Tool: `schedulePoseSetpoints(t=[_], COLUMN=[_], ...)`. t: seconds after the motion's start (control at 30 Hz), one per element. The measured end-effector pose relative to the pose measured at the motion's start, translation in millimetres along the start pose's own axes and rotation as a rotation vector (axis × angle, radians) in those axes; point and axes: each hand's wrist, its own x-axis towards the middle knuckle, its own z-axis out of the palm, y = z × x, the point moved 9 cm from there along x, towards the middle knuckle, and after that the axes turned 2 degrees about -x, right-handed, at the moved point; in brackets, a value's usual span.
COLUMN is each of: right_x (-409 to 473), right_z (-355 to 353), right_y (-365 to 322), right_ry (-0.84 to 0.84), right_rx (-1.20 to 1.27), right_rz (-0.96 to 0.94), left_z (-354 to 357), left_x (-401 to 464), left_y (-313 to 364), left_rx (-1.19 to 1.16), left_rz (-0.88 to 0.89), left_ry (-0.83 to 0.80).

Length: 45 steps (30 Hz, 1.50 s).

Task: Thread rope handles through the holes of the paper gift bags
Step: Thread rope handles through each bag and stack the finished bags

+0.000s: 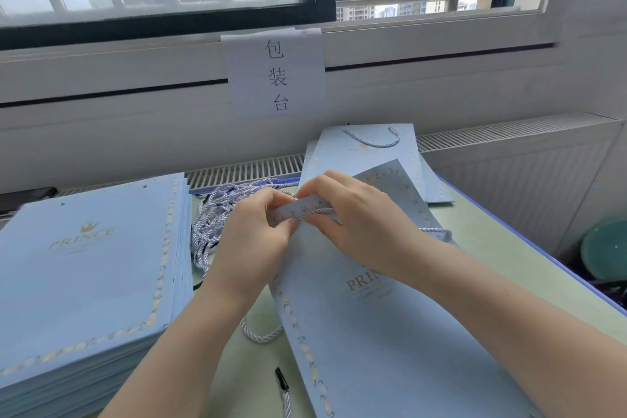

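Packing bench: bag stack [84,268], wall sign [274,73]

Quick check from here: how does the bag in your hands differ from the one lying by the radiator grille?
The bag in hand lies near the person, its top edge pinched by the left hand and right hand; the far bag lies untouched at the back. A rope handle already loops across the far bag's top; on the bag in hand a rope runs only along the pinched edge. Both are light blue with gold print.

Matt blue paper bag [373,332], gold foil print; twisted cord handle [261,334].
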Motion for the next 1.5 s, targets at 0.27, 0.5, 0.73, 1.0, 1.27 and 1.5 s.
schedulePoseSetpoints(t=[0.27,0.5,0.73,1.0,1.27,1.5], right_x=[0.2,0.8,-7.6,-6.0,-5.9,-2.2], right_z=[3.9,9.5,34.0,29.7,28.3,18.5], right_y=[1.3,14.6,19.9,18.4,20.1,14.5], right_ry=[-0.049,-0.143,-0.352,-0.330,-0.327,-0.255], right_rx=[0.021,0.000,0.012,0.000,-0.081,-0.150], right_rz=[-0.030,0.045,0.094,0.087,0.099,0.052], left_z=[-1.4,4.8,20.3,19.9,15.5,2.2], left_x=[-2.9,-2.2,-5.1,-5.0,-5.8,-2.7], left_y=[-2.3,-8.9,-31.1,-26.9,-19.4,-24.9], left_rx=[0.022,0.242,0.240,0.148,0.221,0.024], left_rz=[-0.005,-0.033,-0.225,-0.246,-0.118,-0.252], left_ry=[0.043,0.024,-0.167,-0.176,-0.125,-0.018])
